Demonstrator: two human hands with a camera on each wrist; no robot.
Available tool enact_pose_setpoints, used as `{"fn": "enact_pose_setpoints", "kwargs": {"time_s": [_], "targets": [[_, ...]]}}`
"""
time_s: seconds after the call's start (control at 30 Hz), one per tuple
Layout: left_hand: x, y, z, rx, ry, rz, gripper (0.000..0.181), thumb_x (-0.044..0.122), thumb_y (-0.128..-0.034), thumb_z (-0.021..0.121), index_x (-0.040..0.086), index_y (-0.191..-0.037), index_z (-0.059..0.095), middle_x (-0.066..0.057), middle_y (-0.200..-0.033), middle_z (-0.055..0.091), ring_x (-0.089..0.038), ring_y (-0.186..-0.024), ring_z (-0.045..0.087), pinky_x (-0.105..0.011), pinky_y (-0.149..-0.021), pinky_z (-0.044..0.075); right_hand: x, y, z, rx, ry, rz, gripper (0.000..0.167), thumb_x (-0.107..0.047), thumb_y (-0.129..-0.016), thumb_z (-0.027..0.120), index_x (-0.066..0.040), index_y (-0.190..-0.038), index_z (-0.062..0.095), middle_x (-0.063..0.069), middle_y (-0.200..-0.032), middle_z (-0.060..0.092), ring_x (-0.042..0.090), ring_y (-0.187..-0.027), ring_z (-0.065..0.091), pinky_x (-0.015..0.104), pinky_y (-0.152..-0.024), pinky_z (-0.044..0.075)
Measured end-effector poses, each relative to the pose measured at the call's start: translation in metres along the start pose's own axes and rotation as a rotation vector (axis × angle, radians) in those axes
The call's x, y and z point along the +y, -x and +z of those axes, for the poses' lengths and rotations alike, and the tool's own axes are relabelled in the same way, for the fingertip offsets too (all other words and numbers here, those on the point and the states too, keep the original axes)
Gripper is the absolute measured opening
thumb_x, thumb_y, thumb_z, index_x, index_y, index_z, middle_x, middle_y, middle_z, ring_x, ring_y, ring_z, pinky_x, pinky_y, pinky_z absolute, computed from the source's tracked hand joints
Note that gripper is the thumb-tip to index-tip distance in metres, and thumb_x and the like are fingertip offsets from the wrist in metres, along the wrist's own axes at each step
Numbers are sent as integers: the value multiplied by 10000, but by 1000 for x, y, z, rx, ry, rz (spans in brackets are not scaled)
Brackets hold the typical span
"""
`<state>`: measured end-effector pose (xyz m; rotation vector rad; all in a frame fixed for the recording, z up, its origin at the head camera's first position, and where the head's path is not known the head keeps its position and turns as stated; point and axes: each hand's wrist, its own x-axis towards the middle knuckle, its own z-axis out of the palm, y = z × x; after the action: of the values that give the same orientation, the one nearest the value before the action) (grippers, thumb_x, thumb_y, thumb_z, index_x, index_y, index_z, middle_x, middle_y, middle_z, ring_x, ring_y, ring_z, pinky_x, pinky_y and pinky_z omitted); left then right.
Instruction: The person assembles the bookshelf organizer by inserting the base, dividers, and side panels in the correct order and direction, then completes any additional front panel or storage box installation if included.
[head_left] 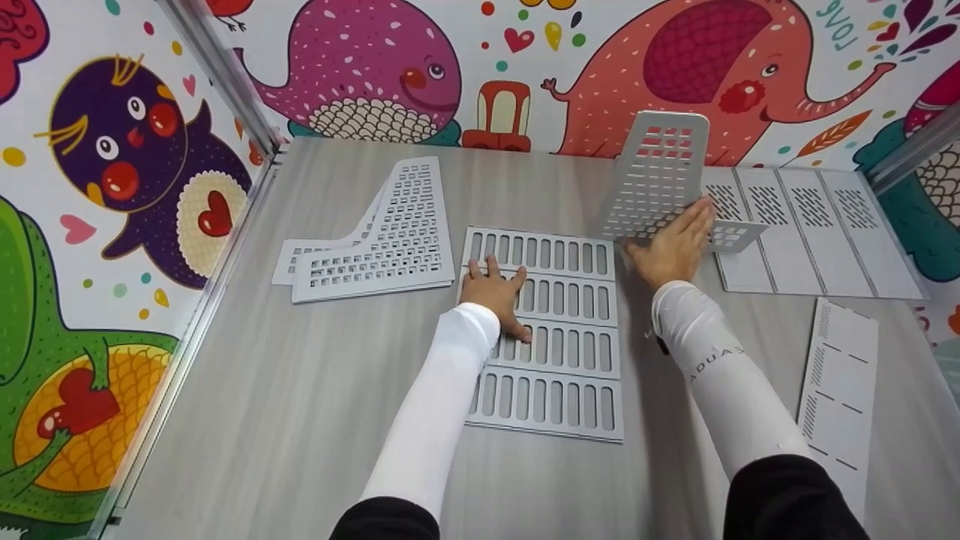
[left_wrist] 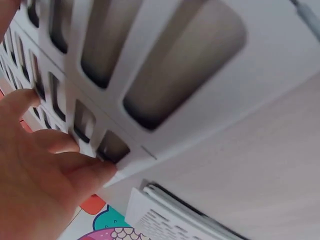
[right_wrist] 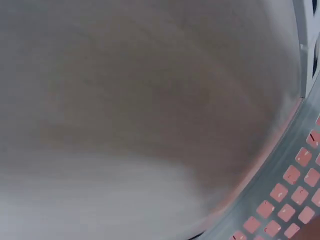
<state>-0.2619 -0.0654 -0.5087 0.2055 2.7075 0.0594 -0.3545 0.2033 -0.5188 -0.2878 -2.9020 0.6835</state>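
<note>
My left hand (head_left: 495, 296) lies with spread fingers on a grey slotted panel (head_left: 570, 405) at the middle of the table; the left wrist view shows its fingertips touching the slots of that panel (left_wrist: 200, 120). Right of it, my right hand (head_left: 673, 244) touches the lower part of an upright perforated panel (head_left: 664, 161), which has a short perforated piece extending to the right. In the right wrist view the perforated panel (right_wrist: 295, 175) fills the lower right corner. How the right thumb meets the panel is partly hidden.
Stacked L-shaped perforated panels (head_left: 375, 262) lie at the left. Several flat panels with slanted slots (head_left: 832, 255) lie at the back right, and a narrow marked panel (head_left: 844, 375) at the right. Patterned walls (head_left: 517, 67) stand behind and left of the table (head_left: 300, 420).
</note>
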Motion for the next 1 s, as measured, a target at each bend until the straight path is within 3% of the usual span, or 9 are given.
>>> {"fn": "enact_pose_setpoints", "kwargs": {"time_s": [0.2,0.5,0.7,1.0], "targets": [[0,-4,3,30,-4,-6,1184,730,-554,745,363,-1515,159,-249,-1576,130,-535,-1415,151,-522,-1133,300,6,-1,-7,-41,39,-38,1364,-404,-682,811,19,-1457,-230,257,-1573,-132,385,-1477,-100,527,-1203,28],[0,-2,4,29,-3,-1,1188,727,-555,743,351,-1518,158,-255,-1575,122,-543,-1409,154,-529,-1132,296,2,2,2,-42,-30,-54,1423,-449,-654,822,28,-1439,-265,234,-1550,-248,378,-1464,-171,453,-1215,-21],[0,1,2,28,-22,-3,1181,729,-568,735,349,-1520,149,-253,-1575,128,-539,-1409,164,-519,-1131,302,-5,2,7,-50,-46,-35,1423,-422,-661,826,2,-1434,-291,201,-1547,-282,353,-1456,-222,447,-1214,-31],[1,-4,5,40,-12,-4,1192,719,-553,753,346,-1518,162,-262,-1568,139,-549,-1400,171,-530,-1123,310,-34,10,27,-96,-84,-110,1396,-361,-659,838,13,-1451,-248,249,-1553,-223,388,-1458,-179,450,-1215,22]]}}
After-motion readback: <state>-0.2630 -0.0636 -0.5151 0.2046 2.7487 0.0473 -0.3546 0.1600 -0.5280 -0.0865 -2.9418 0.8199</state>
